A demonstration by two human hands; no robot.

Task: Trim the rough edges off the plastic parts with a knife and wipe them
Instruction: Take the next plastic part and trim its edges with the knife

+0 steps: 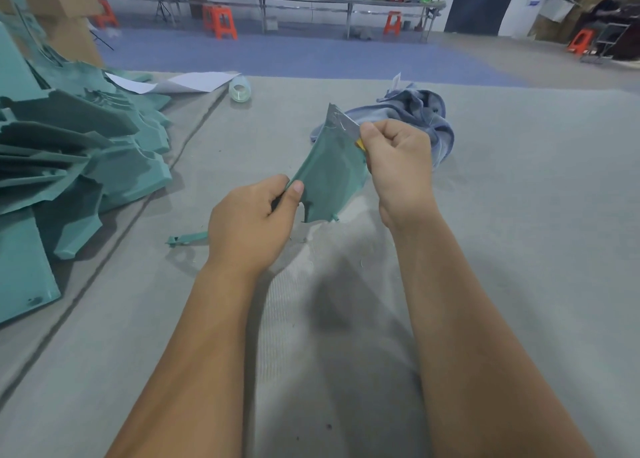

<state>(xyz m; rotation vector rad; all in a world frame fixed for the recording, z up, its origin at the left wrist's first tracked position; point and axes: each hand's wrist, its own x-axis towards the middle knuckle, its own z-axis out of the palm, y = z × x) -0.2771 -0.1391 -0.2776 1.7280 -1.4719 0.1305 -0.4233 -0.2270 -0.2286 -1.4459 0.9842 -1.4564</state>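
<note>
Up above the grey table [519, 249], left hand [249, 222] pinches a teal part [329, 177] by its lower corner; right hand [398, 159] fists a yellow knife [361, 144] against its upper edge, near a blue rag [422, 118].

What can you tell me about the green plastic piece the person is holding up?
The green plastic piece is flat, thin and matte teal, with a pointed top and a little peg at its bottom edge. It is held tilted in the air above the grey table. The left hand pinches its lower left edge, and the right hand meets its upper right edge, gripping something yellow, probably the knife. A blue cloth lies behind it.
</note>
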